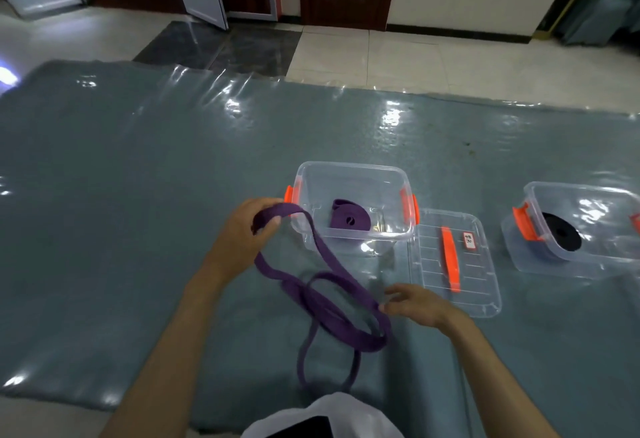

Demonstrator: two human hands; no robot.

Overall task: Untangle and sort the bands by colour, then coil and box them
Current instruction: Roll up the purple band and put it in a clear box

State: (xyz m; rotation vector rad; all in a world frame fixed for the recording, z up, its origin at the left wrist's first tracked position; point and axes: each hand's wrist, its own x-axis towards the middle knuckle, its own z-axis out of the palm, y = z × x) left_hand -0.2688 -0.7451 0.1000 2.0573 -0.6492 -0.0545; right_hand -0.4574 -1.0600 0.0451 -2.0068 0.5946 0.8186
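Left hand [242, 229] grips one end of loose purple band [329, 302], lifted over blue mat [138, 195]. Right hand [414, 302] touches band's tangled loops, fingers relaxed. Coiled purple band [349, 221] sits in clear box [353, 174].

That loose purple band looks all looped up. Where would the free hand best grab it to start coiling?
Probably at the lower looped end, near the right hand, coming from the right. The left hand already holds the upper end of the loose purple band raised, so taking the far loop would let the strap be drawn straight; the middle crosses over itself.
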